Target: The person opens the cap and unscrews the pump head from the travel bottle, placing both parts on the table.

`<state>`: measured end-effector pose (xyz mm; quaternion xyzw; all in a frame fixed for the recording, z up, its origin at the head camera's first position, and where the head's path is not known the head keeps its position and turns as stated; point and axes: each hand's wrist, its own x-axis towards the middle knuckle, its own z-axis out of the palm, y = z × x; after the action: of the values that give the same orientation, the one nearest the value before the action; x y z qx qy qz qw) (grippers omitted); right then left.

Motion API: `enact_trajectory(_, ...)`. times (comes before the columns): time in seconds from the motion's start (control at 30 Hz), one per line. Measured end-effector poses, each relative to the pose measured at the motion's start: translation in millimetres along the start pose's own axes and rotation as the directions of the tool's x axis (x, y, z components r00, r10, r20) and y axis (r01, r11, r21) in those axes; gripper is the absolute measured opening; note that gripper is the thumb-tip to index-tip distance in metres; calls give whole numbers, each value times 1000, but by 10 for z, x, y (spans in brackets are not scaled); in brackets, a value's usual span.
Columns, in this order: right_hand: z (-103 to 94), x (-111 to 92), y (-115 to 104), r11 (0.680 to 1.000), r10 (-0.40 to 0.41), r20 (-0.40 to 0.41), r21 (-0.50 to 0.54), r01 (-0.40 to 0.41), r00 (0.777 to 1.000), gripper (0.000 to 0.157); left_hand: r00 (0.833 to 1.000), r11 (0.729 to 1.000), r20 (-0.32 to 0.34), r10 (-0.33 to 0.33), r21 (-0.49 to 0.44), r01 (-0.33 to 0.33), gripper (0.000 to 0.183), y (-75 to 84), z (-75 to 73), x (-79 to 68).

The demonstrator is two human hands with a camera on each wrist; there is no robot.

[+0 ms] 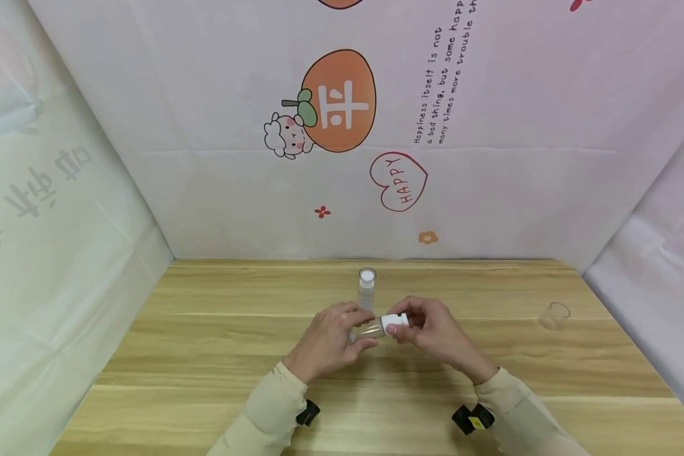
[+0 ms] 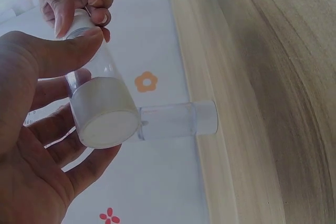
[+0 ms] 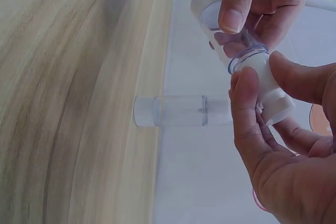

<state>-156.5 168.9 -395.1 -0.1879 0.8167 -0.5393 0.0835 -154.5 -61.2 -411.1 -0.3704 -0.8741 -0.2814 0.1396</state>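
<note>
A clear pump bottle [image 1: 370,329] with a white base and white pump head [image 1: 395,322] lies tilted between both hands, above the table. My left hand [image 1: 337,335] grips its clear body, the thumb across it, as the left wrist view shows, where the white base [image 2: 105,119] faces the camera. With fingertips and thumb, my right hand [image 1: 433,330] pinches the white collar [image 3: 257,74] under the pump head. Just beyond the hands, a second clear bottle [image 1: 367,292] with a white base [image 3: 144,111] stands upright; its lower part is partly hidden in the head view.
A clear cap [image 1: 553,316] sits on the right side of the wooden table [image 1: 216,354]. A white printed cloth [image 1: 234,202] hangs behind the table's back edge, with further cloth at both sides.
</note>
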Motion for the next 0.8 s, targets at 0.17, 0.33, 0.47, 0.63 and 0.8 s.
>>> enact_trajectory(0.17, -6, 7, -6, 995, -62, -7, -75, 61, 998, 19, 999, 999, 20, -25, -35, 25, 34, -5, -20, 6)
enact_trajectory(0.33, -27, 15, -2, 989, -138, 14, -60, 139, 990, 22, 996, 992, 53, -73, -98, 77, 33, -7, -43, 14)
enact_trajectory(0.47, -35, 12, -4, 980, -195, 40, -32, 196, 980, 26, 993, 984, 66, -100, -144, 109, 33, -7, -54, 13)
enact_trajectory(0.63, -30, 1, -13, 975, -221, 38, -20, 222, 975, 23, 992, 976, 71, -102, -188, 114, 32, -4, -65, 9)
enact_trajectory(0.8, -33, -11, -24, 974, -222, 32, -29, 223, 975, 21, 994, 972, 71, -89, -210, 102, 32, -7, -72, 7)
